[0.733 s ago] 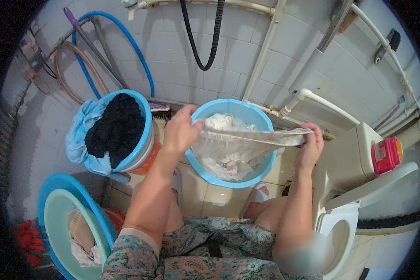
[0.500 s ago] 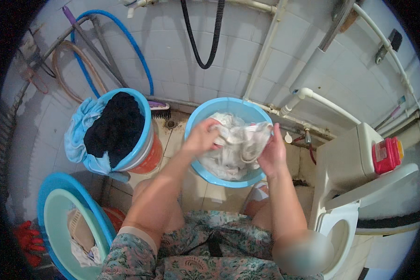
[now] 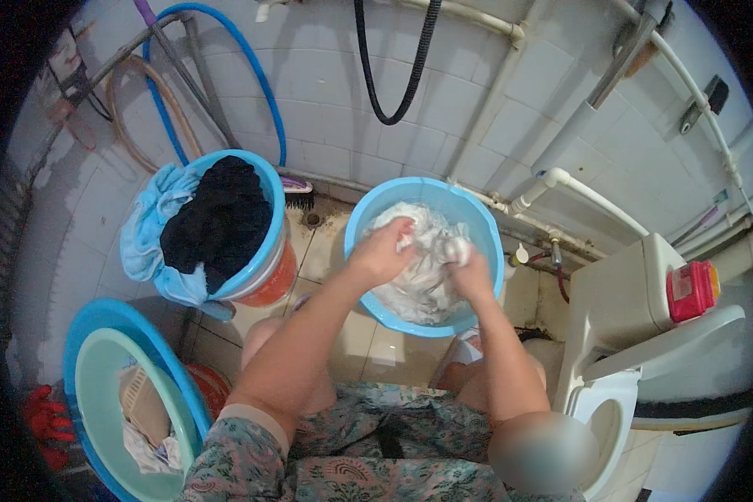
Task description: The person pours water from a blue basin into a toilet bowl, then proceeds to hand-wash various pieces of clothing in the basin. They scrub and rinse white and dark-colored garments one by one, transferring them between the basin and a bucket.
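Observation:
A light blue basin (image 3: 360,297) on the tiled floor holds wet, crumpled white laundry (image 3: 418,289). My left hand (image 3: 386,251) reaches in over its left side, fingers bent into the white fabric. At the right side of the heap, my right hand (image 3: 468,272) is closed around a bunched part of a white garment (image 3: 453,249). That hand is slightly blurred, and its fingertips are partly hidden in the cloth. The garment's exact kind cannot be made out.
At left, a blue basin (image 3: 274,180) on an orange bucket (image 3: 276,272) bears black clothing (image 3: 217,217) and a light blue towel (image 3: 146,226). Nested green (image 3: 88,402) and blue basins stand nearer. A toilet (image 3: 598,376) is at right; a black hose (image 3: 385,113) hangs ahead.
Both hands have lowered into the basin. The whitish piece that was stretched between them is now bunched down among the other laundry. The view has shifted slightly.

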Demonstrator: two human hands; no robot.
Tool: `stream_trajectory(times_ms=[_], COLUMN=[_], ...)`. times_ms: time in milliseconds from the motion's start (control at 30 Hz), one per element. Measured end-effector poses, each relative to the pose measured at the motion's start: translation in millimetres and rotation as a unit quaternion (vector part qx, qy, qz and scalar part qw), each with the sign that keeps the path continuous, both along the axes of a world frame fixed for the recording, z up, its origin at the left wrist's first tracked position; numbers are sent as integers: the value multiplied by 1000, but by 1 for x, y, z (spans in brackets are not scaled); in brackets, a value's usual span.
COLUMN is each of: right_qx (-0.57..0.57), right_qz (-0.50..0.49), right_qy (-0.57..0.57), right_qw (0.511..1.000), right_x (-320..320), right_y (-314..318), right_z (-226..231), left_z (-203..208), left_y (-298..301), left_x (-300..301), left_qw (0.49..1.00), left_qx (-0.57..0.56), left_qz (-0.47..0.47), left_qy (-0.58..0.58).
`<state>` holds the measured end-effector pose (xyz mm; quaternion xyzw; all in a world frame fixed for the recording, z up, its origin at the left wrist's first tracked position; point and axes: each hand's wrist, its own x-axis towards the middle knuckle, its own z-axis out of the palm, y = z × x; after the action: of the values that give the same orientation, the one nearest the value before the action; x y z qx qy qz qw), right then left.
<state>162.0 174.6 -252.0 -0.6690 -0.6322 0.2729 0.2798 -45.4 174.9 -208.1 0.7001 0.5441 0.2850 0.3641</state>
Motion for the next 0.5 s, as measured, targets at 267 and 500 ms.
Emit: stream_trajectory(times_ms=[267, 500], right_qx=[259, 281], right_qz=[-81, 10], right_qy=[476, 414], right_qw=[837, 866], right_x=[16, 9], right_y=[7, 42], right_z=[194, 224], left_z=[23, 28], left_y=[-5, -3], left_x=[-23, -30], left_qw=[994, 988], left_qx=[58, 104], left_qz=[85, 113], left_qy=[-33, -16])
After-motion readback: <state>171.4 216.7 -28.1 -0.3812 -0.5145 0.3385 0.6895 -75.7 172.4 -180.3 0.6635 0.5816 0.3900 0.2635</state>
